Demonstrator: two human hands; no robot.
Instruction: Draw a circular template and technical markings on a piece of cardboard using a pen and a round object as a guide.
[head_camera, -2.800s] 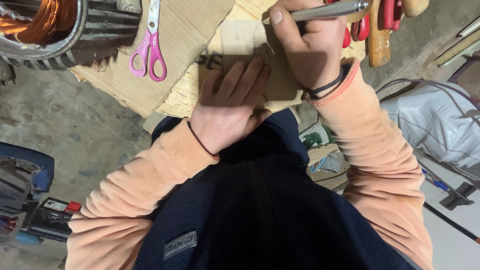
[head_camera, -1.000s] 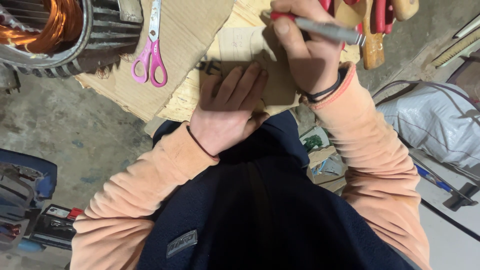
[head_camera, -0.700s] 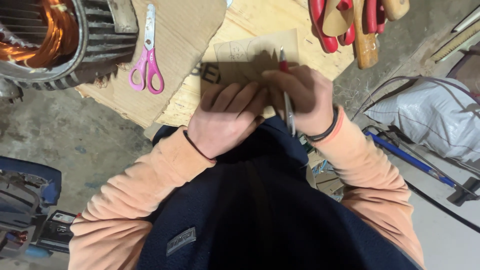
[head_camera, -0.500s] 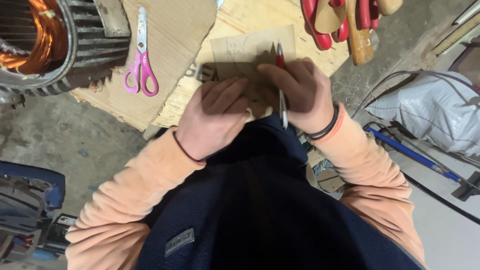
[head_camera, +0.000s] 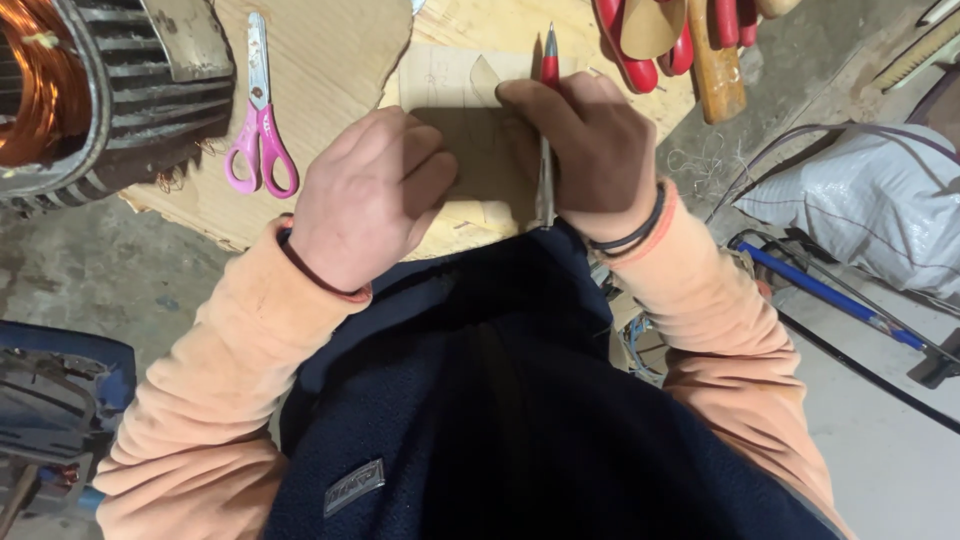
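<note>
A tan rectangular sheet of paper (head_camera: 445, 85) lies on a wooden board (head_camera: 520, 25) in front of me. My left hand (head_camera: 365, 195) curls its fingers over the sheet's near left part and grips it. My right hand (head_camera: 590, 145) rests on the sheet's right side, closed around a pen (head_camera: 547, 130) with a red and silver barrel that points away from me. The near edge of the sheet is hidden under both hands.
Pink-handled scissors (head_camera: 260, 130) lie on a piece of cardboard (head_camera: 330, 60) to the left. An electric motor stator with copper windings (head_camera: 90, 90) stands at far left. Red-handled pliers (head_camera: 640, 40) and a wooden handle (head_camera: 715, 70) lie at the back right. A white sack (head_camera: 860, 200) sits on the floor.
My right hand came down from the far right, turned the pen along the sheet and settled on the paper. My left hand went from flat on the sheet to curled over its near edge.
</note>
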